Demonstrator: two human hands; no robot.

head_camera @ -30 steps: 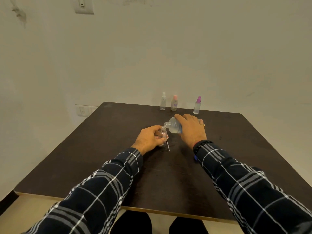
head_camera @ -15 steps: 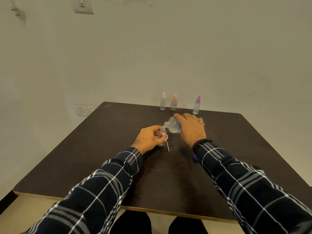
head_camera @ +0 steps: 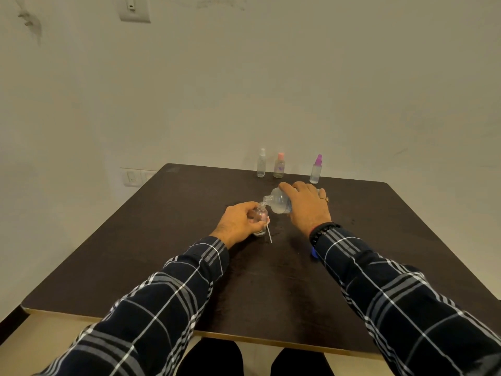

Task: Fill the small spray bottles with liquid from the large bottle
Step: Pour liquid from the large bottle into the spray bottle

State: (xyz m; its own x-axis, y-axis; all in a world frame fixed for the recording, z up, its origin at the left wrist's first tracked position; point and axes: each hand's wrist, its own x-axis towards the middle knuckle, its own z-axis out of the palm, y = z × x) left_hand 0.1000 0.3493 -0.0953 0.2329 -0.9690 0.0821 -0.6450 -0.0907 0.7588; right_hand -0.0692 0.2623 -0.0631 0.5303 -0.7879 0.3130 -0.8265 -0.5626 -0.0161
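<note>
Clear large bottle [head_camera: 279,203] is tilting in our right hand [head_camera: 309,208], which is gripping it, its neck over the small spray bottle [head_camera: 260,216] our left hand [head_camera: 240,223] is clasping upright mid-table [head_camera: 162,240]. Three capped spray bottles [head_camera: 279,166] are standing at twelve o'clock.

A dark table [head_camera: 135,240] stands against a pale wall [head_camera: 325,90]. A white switch [head_camera: 134,8] is high on it, a socket plate [head_camera: 132,177] lower, beside the table.
</note>
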